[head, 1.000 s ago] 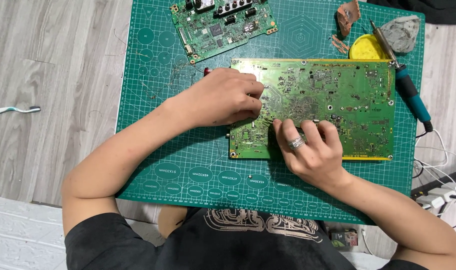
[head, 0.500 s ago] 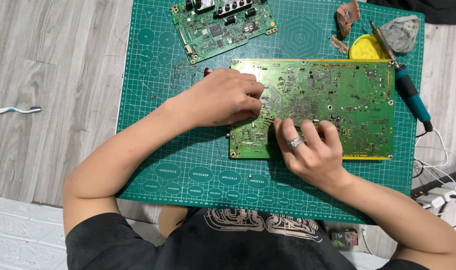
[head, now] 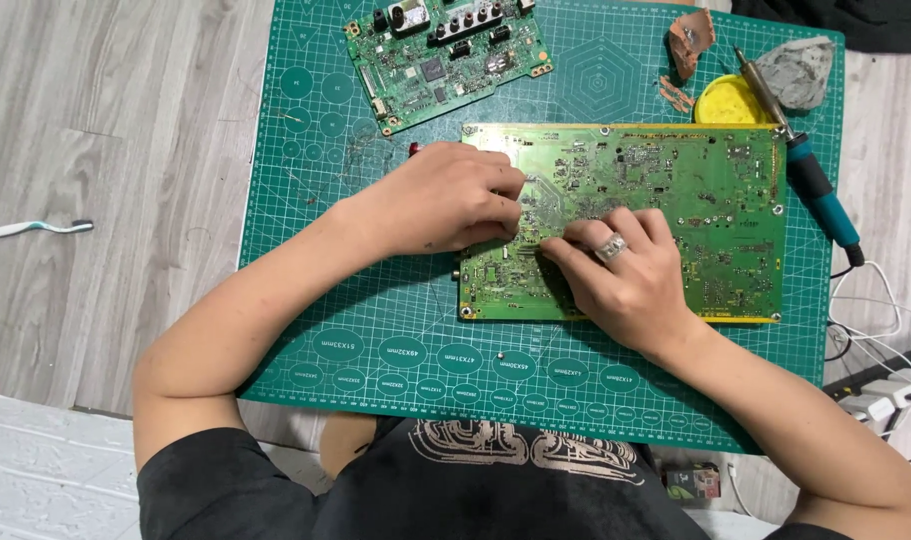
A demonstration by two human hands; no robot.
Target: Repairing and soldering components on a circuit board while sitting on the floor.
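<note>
No screens or signs show. One small green and red box [head: 692, 483] lies at the bottom edge, just below the cutting mat [head: 305, 300].

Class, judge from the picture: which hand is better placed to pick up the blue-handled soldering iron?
Right hand, probably: it rests on the large circuit board, on the side nearer the soldering iron. The left hand sits at the board's far edge.

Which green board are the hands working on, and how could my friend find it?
Find the big green cutting mat on the wooden floor. The large circuit board lies at its right, under the left hand and the ringed right hand. It is paler, yellow-edged and flat, while the small circuit board above is darker and carries chunky connectors.
</note>
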